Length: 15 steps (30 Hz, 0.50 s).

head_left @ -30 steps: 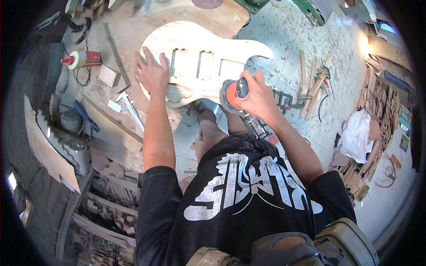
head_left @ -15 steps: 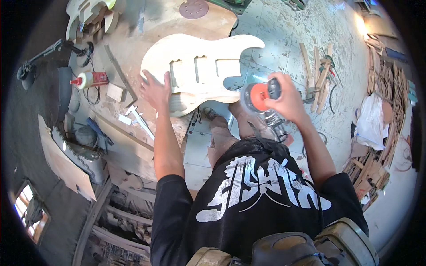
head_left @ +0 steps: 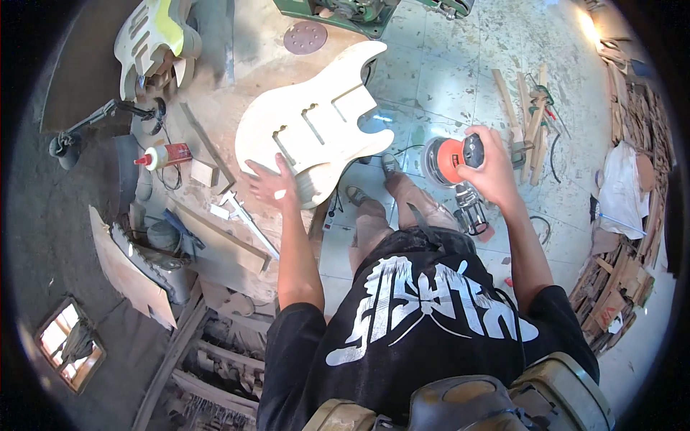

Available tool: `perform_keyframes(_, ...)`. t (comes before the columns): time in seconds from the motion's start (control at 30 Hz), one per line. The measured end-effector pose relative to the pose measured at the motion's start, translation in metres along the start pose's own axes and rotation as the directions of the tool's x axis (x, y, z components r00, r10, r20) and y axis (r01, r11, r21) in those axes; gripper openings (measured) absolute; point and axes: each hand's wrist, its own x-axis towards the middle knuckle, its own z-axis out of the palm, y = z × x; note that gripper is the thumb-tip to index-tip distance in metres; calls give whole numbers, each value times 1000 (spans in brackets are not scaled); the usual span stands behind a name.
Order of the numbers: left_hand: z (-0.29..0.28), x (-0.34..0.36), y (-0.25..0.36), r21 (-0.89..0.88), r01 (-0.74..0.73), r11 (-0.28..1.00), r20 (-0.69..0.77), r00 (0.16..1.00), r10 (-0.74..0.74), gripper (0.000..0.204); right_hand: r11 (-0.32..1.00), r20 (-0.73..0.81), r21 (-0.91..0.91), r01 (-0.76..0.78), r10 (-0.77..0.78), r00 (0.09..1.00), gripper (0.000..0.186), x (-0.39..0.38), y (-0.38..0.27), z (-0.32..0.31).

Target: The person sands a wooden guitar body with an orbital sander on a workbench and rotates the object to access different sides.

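Nearest me, below the person's black shirt [head_left: 431, 309], the right hand [head_left: 490, 167] is wrapped round the black top of an orange sander [head_left: 449, 159], tipped so that its round pad faces away to the left, off the wood and out over the floor. The left hand [head_left: 273, 184] is spread wide, its thumb laid over the near rim of a pale guitar body [head_left: 300, 131]; whether the fingers press on the table [head_left: 241, 90] beneath, I can't tell. The body lies flat on the table at a slant, bare wood, almost white in the light, with two narrow slots and a broader rectangular pocket cut through its middle and greyer wood by the near edge. Its two horns reach past the table's edge. Between the nearer horn and the sander there's a good gap, with tiled floor [head_left: 431, 93] below. On the left there's less room: a caliper [head_left: 248, 223] lies just beside the hand, with a wood block [head_left: 204, 172] and a red-tipped bottle [head_left: 167, 155] further out. Beyond the body's far edge sits a maroon sanding disc [head_left: 305, 38], then a green machine [head_left: 345, 11]. A second guitar body [head_left: 147, 39] stands at the far left; away to the right, wood strips [head_left: 535, 129] lie on the tiles.
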Motion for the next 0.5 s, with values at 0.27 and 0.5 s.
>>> perform_keyframes(0.27, 6, 46, -7, -45, -84, 995, -67, 994, 81, 84, 994, 153, -86, 69, -56, 987, 63, 51, -35, 27)
perform_keyframes(0.5, 3, 82, 11, 18, -269, 963, 0, 963, 270, 73, 969, 197, -208, 133, -91, 976, 58, 84, -63, 53)
